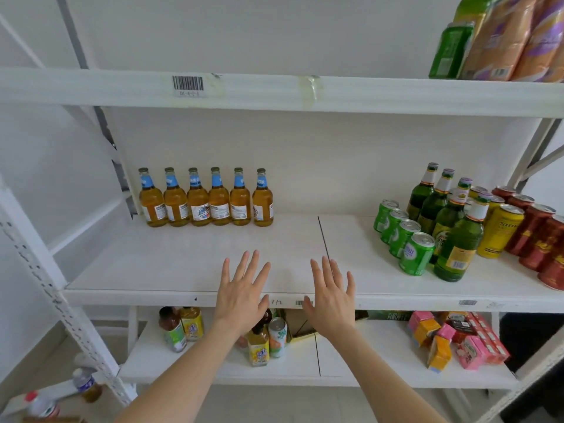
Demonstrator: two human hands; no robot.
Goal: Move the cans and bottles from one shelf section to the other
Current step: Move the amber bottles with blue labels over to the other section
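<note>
On the middle shelf (189, 257), several amber bottles with blue neck labels (207, 198) stand in a row at the back of the left section. The right section holds green cans (403, 233), green glass bottles (448, 227), yellow cans (500, 230) and red cans (540, 239), packed in rows. My left hand (242, 288) and my right hand (331, 293) hover flat over the shelf's front edge near the dividing seam, fingers spread, holding nothing. Neither hand touches a can or bottle.
The shelf below carries juice bottles and a can (265, 334) at the left and pink and orange cartons (451, 337) at the right. Snack bags (506, 35) sit on the top shelf at the right. A white perforated upright (48, 288) stands at the left.
</note>
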